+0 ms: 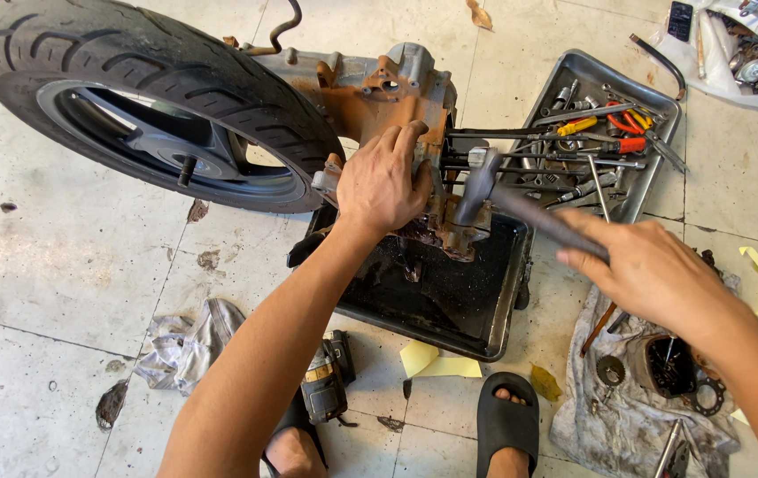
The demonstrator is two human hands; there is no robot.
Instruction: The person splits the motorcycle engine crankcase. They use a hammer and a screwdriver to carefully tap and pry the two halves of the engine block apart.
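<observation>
Two bare hands over a tiled concrete floor, seen from above. Left hand: forearm stretched forward, palm down, fingers spread and pressed on the rust-stained grey cast-metal engine casing; it braces the part, fingers not wrapped around anything. Right hand: arm in from the right, fingers clenched around the dark handle of a steel-headed hammer, whose head sits just beside the left hand, at the long bare studs projecting from the casing.

The casing is joined to a black treaded rubber tyre on a dark spoked wheel, lying tilted at upper left. Its lower end rests in a shallow black rectangular metal drip tray, gritty and oil-stained inside.

Behind, a grey metal tool tray holds wrenches and red- and yellow-handled screwdrivers. A dirty grey rag at lower right carries round metal parts. A yellow-and-black cordless driver lies near the black sandal.
</observation>
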